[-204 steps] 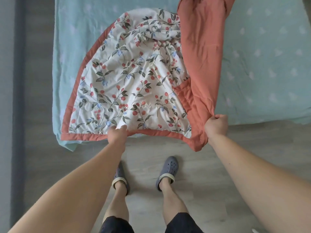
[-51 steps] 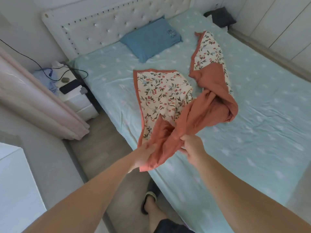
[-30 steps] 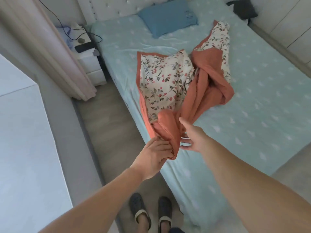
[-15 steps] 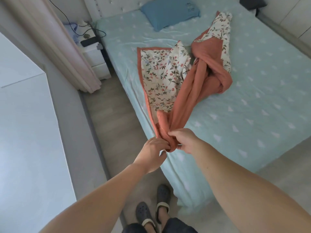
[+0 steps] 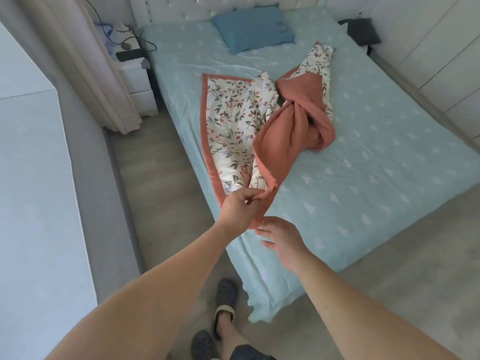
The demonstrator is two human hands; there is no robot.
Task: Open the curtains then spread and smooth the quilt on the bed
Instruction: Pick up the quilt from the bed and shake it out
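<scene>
L hand (image 5: 240, 207) pinches the quilt's (image 5: 259, 120) rust corner at the near bed (image 5: 376, 178) edge; R hand (image 5: 281, 239) just below at 5 o'clock, fingers spread, holding nothing. Quilt lies twisted mid-bed, floral side up at 9 o'clock, rust bunch at 3. Pillow (image 5: 253, 29) at 12, curtain (image 5: 85, 61) at 10.

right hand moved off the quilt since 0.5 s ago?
Yes. The right hand has let go, open now, just below the quilt corner that the left hand pinches.
</scene>
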